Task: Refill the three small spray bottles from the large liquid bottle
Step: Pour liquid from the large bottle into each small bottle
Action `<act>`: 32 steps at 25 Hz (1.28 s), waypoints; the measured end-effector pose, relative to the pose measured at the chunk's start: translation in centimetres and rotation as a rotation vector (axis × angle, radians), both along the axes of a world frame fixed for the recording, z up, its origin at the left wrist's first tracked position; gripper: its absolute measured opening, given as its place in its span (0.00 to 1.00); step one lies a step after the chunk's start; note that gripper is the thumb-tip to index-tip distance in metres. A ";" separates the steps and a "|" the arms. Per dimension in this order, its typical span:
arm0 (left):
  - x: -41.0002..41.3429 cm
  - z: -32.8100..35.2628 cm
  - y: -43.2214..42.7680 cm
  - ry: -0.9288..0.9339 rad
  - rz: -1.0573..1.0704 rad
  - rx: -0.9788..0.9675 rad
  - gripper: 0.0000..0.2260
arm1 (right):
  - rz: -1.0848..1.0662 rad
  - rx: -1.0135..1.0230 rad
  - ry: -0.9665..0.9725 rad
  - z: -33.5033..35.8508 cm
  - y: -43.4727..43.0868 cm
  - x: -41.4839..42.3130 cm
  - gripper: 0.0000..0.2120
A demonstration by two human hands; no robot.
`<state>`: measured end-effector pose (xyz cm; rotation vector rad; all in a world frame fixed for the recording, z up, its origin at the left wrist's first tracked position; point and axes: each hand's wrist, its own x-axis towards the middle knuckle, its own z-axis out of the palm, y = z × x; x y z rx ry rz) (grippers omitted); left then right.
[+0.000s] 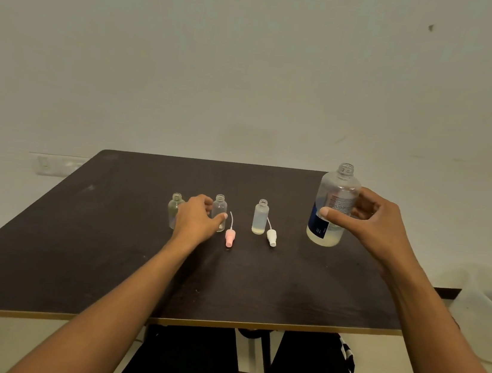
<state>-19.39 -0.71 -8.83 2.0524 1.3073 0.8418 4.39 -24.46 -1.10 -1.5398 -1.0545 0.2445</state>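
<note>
Two gripped: middle bottle (pixel 219 205), left hand (pixel 198 217); large bottle (pixel 336 195) (uncapped), right hand (pixel 378 227).

No words can be read from here. The large bottle (pixel 334 204) carries a label (pixel 320 225), dark blue low on its left side, with fine print on the clear part above. That print is too small and blurred to make out.

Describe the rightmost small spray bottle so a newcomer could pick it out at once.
On the dark table, three small open bottles stand in a row left of the large bottle in the right hand. The rightmost small bottle stands nearest it, a white spray cap lying beside it. Unlike the clear middle bottle and clear left bottle, it is frosted, with a little liquid inside.
</note>
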 end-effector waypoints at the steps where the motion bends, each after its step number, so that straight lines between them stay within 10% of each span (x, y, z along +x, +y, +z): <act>1: 0.2 -0.1 0.1 0.001 0.002 -0.011 0.22 | 0.000 -0.001 0.002 0.0 -0.1 0.0 0.28; 22: -1.6 8.5 -6.7 -0.415 -0.147 0.110 0.13 | -0.025 -0.037 -0.078 0.9 1.2 -0.5 0.33; 32: -2.0 7.9 -8.3 -0.415 -0.210 0.097 0.15 | -0.039 -0.069 -0.458 3.8 3.0 -2.6 0.34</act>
